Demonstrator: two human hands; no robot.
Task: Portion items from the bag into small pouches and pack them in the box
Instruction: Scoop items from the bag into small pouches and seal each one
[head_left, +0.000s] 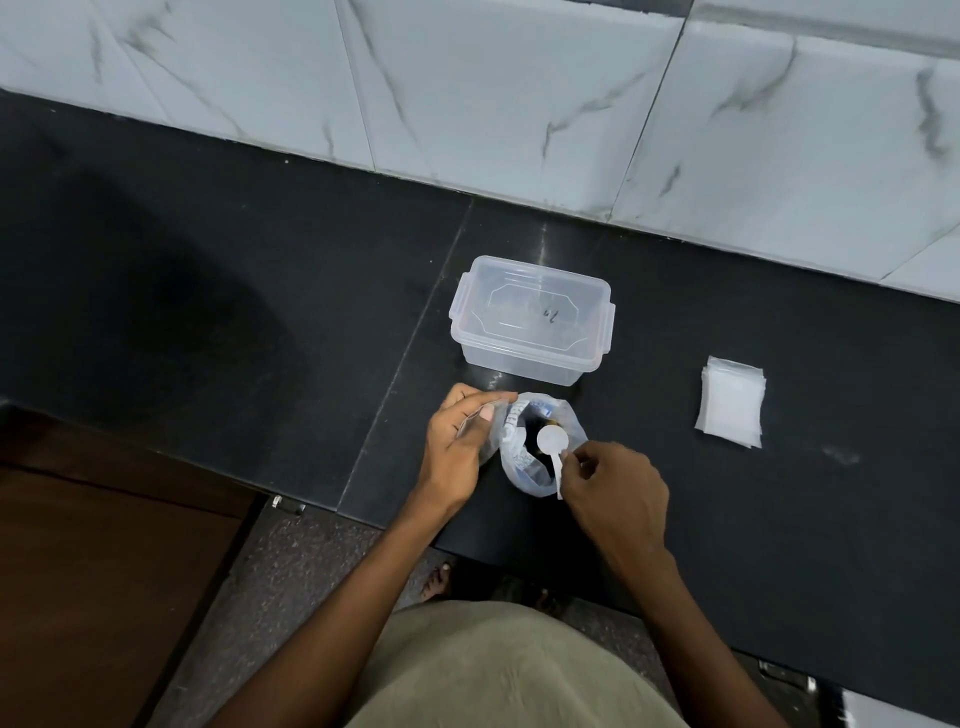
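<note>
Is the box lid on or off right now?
On. The lid sits flat on the box, its embossed panel showing on top. Whether the side clips are latched, cannot tell.

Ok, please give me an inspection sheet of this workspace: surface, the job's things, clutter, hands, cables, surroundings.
Surface: dark stone counter, polished.
Job's things: clear plastic box, lid on, behind the open bag; stack of small pouches to the right, apart from both.
Clutter: nothing seen.
Hands: left hand holds a small pouch at the bag's rim; right hand pinches the handle of a white scoop over the bag's mouth.
Cables: nothing seen.
Surroundings: marbled white wall tiles behind; wooden panel lower left.
</note>
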